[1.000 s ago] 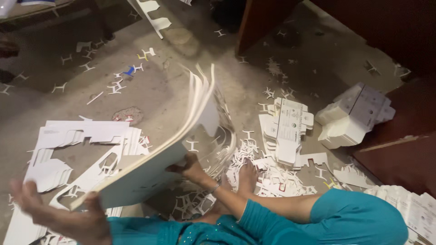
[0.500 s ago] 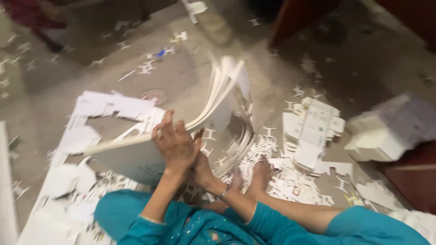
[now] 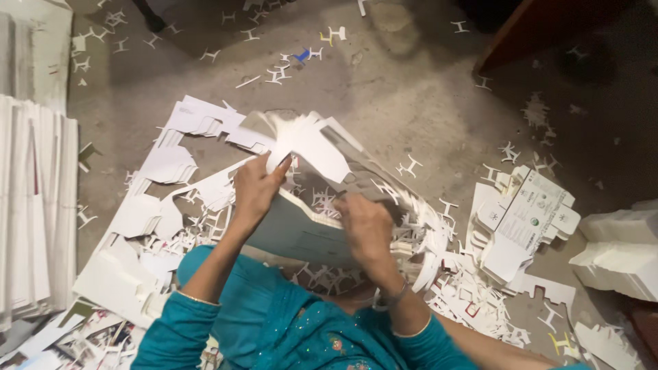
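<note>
Two hands (image 3: 255, 193), one die-cut card stack (image 3: 322, 205).

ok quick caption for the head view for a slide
Both hands, left hand and right hand, grip a thick stack of white die-cut cardboard sheets above a grey concrete floor littered with white offcuts.

There is a single view, from a camera worn on the person's head, and it looks almost straight down onto their lap and the concrete floor (image 3: 425, 103) in front of them. It sits close: the teal sleeves fill the bottom edge, and the left hand (image 3: 255, 188) and right hand (image 3: 367, 229) land near the middle of the frame. The top of the view faces away from the person, across the floor. The sides take in a stack of white sheets (image 3: 34, 205) at left and flat cut cartons (image 3: 528, 216) at right.
</note>
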